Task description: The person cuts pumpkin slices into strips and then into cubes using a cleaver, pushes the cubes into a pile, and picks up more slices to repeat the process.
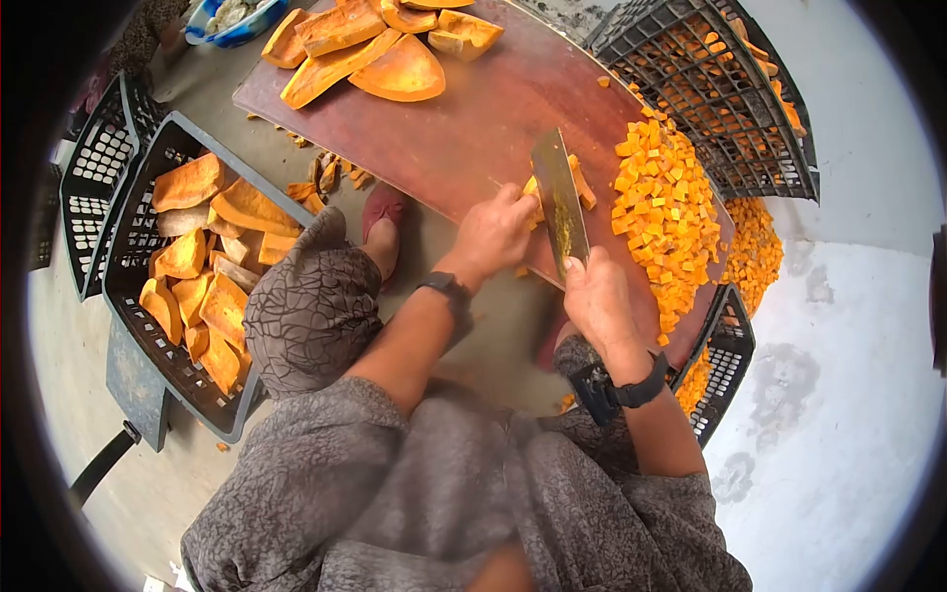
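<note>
Head view: broad knife [559, 190], yellow-smeared; orange strip [583, 184].

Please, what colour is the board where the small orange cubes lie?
The board is reddish brown, shown in the head view.

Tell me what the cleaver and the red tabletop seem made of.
Cleaver: probably steel, judging by its thin, flat blade with a dull, streaked finish. Tabletop: perhaps painted or laminated board; its red face looks smooth, slightly shiny, but hides the core.

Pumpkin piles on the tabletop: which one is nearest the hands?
The pile of small cubes, right of the cleaver; the large slabs lie farther away, at the top of the view.
</note>
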Available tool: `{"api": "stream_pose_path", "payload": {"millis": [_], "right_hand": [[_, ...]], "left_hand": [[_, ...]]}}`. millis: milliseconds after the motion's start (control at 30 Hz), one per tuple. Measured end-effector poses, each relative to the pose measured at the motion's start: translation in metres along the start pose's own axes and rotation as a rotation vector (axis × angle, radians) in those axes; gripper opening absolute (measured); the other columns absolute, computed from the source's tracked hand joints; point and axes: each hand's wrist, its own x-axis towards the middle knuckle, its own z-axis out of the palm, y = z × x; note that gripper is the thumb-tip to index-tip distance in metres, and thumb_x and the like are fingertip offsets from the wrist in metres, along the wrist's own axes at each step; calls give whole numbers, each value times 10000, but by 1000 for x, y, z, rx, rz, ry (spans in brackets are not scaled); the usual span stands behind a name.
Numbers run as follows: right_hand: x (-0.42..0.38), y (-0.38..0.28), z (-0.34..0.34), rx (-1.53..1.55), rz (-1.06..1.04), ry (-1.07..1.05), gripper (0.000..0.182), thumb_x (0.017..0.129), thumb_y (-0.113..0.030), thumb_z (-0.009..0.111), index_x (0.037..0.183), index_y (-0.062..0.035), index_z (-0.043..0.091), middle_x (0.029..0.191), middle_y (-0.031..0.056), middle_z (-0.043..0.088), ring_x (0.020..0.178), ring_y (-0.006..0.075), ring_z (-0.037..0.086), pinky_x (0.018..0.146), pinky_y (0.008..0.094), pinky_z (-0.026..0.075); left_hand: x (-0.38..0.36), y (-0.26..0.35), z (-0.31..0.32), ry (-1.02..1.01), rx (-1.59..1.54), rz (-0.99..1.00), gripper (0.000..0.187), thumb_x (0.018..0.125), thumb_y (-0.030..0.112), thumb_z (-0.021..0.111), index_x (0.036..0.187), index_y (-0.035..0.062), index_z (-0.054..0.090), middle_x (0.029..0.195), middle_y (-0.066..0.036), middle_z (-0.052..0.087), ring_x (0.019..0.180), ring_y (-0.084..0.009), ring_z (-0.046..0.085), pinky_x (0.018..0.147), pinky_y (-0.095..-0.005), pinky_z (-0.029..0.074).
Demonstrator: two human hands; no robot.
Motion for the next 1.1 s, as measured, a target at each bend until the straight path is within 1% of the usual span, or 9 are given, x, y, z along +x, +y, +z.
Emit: {"api": "stream_pose_path", "payload": {"millis": [300,367,500,567,700,800,900,967,1100], "right_hand": [[-8,-4,-3,-3,18,-31,230,911,-181,597,824,23,534,738,278,609,713,477,607,642,509,480],[-9,-7,-4,-23,39,-56,241,931,-187,593,882,41,529,765,292,612,754,490,604,654,501,482],[-10,-5,-1,-14,24,-72,244,934,-182,584,881,49,524,760,301,606,759,492,605,660,504,483],[-4,-8,1,8,71,-129,250,937,-179,576,885,59,523,762,314,600,759,496,603,664,511,482],[10,-2,14,50,88,-123,249,937,-176,571,896,65,523,774,326,598,773,500,605,678,514,482],[21,-1,21,73,37,-111,250,940,-181,561,913,65,525,802,326,609,793,497,610,705,511,488],[26,-7,17,43,11,-132,258,939,-192,559,926,63,527,834,322,623,828,495,617,736,509,495],[25,-13,12,15,83,-190,265,941,-203,556,939,61,530,860,313,635,853,490,622,756,512,500],[27,-14,21,22,125,-163,259,939,-197,554,945,62,540,868,311,638,874,484,626,764,512,500]], "left_hand": [[2,2,-1,-6,13,-6,222,768,51,585,988,76,603,889,-129,573,708,-334,623,619,-422,530],[2,2,-1,10,8,-5,233,769,49,587,1000,75,605,891,-126,574,703,-334,622,617,-422,531],[2,2,2,-1,23,-21,236,768,50,597,1003,75,604,891,-128,573,701,-336,621,612,-424,531],[1,0,4,32,17,-6,244,764,56,609,1007,76,602,898,-132,576,706,-340,622,607,-428,531],[1,-1,5,-8,14,-3,254,759,69,625,1012,76,603,913,-132,583,705,-347,625,605,-431,531],[2,2,2,-34,13,-19,261,747,82,644,1005,83,605,941,-129,599,715,-349,635,610,-429,534],[5,6,1,29,4,12,247,735,101,666,976,91,614,953,-124,614,716,-352,641,609,-430,535],[5,7,1,40,6,-12,210,728,119,681,925,95,613,956,-122,624,717,-357,644,605,-435,536],[4,7,6,28,21,-30,181,730,131,688,886,93,603,924,-122,616,695,-365,635,597,-444,531]]}}
